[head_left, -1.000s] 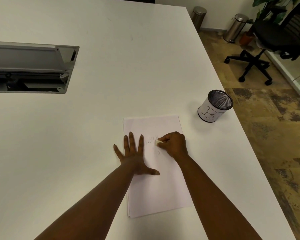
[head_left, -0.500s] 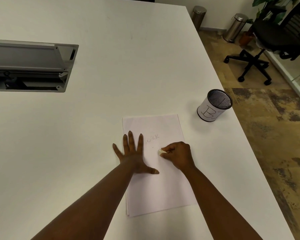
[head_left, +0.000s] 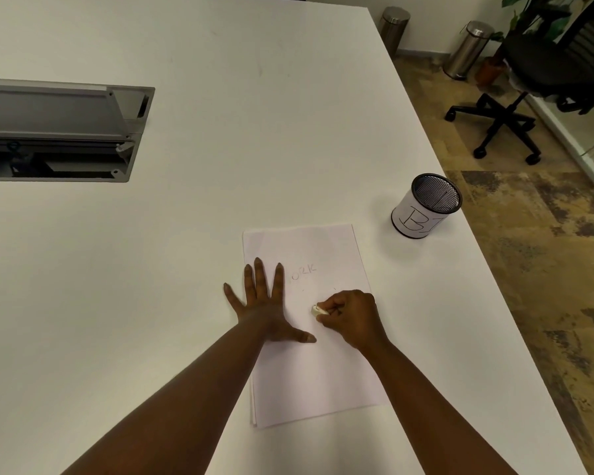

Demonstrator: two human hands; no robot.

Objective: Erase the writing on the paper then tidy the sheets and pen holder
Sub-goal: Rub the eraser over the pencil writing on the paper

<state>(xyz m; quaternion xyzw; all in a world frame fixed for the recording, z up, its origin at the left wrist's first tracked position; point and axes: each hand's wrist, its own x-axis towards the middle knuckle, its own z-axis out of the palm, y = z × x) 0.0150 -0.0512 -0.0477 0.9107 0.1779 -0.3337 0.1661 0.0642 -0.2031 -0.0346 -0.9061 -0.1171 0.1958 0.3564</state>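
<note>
Head view. Paper [head_left: 318, 371]: a thin stack of white sheets laid on the white table [head_left: 220, 166], edges slightly offset at the near left corner; faint pencilled letters [head_left: 304, 271] are seen just beyond the fingertips of both hands. Left hand [head_left: 266, 306]: fingers spread flat, palm pressed down on the left edge of the stack, the little finger resting off the sheet on the table. Right hand [head_left: 352, 317]: fingers curled, a small white eraser [head_left: 319, 310] pinched at the fingertips and held against the sheet, just right of the left thumb. Pen holder [head_left: 426, 205]: a black mesh cup wrapped in white paper marked with large letters, stood upright beyond and to the right of the right hand, apart from the stack, near the table's right edge. Cable hatch [head_left: 59, 132]: grey metal, lid raised, set in the table far left of the left hand. Office chair [head_left: 528, 80] and two steel bins [head_left: 467, 49] are seen on the floor beyond the table.
</note>
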